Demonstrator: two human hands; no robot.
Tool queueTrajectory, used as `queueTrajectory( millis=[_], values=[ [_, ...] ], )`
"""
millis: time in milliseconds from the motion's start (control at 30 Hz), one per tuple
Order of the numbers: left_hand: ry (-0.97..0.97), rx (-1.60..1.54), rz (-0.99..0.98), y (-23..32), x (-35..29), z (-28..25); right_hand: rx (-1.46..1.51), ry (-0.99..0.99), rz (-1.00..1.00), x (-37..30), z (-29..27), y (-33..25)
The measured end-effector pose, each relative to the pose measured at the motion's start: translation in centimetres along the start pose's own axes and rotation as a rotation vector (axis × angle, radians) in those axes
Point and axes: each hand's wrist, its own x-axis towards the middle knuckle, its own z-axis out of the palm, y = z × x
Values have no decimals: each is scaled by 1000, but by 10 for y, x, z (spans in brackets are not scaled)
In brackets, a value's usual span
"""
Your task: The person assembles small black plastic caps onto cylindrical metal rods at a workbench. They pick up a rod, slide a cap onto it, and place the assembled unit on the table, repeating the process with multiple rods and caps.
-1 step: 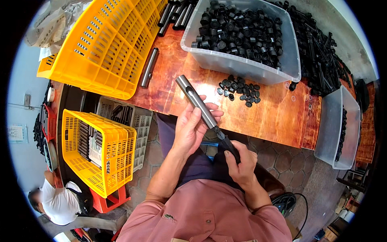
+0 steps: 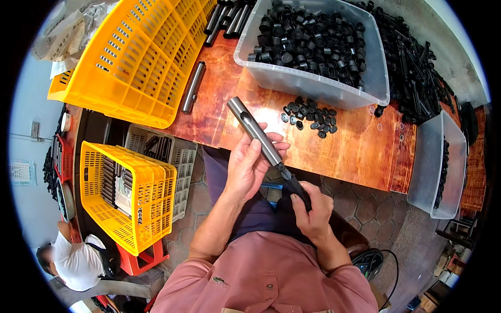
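Observation:
A shiny metal tube [image 2: 253,130] with an oval cutout near its upper end slants across the space in front of the table. My left hand [image 2: 244,169] is closed round its middle, thumb on top, some fingertips showing on the far side. A slim black part [image 2: 295,187] meets the tube's lower end; how far it reaches inside is hidden. My right hand [image 2: 315,213] grips this black part, thumb lying along it. Beyond the tube, small black oval caps [image 2: 313,116] lie in a loose group on the wooden table [image 2: 344,156].
A clear bin [image 2: 313,86] of black caps stands at the back, beside a heap of black parts [image 2: 412,68]. Another clear bin [image 2: 425,172] is at right. A yellow crate [image 2: 141,99] and single tube [image 2: 194,87] lie left. Lower left are another yellow crate [image 2: 151,208] and a person [image 2: 78,263].

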Motion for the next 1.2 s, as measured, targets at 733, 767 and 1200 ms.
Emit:
queueTrajectory(
  millis=[733, 767, 1200],
  values=[
    [40, -88, -65, -19, -16, 8, -95, 6, 3, 8, 30, 1],
    [32, -100, -64, -21, -18, 9, -99, -4, 5, 6, 32, 2],
    [-102, -26, -366, -14, -44, 20, 520, -61, 341, 37, -26, 10]
  ],
)
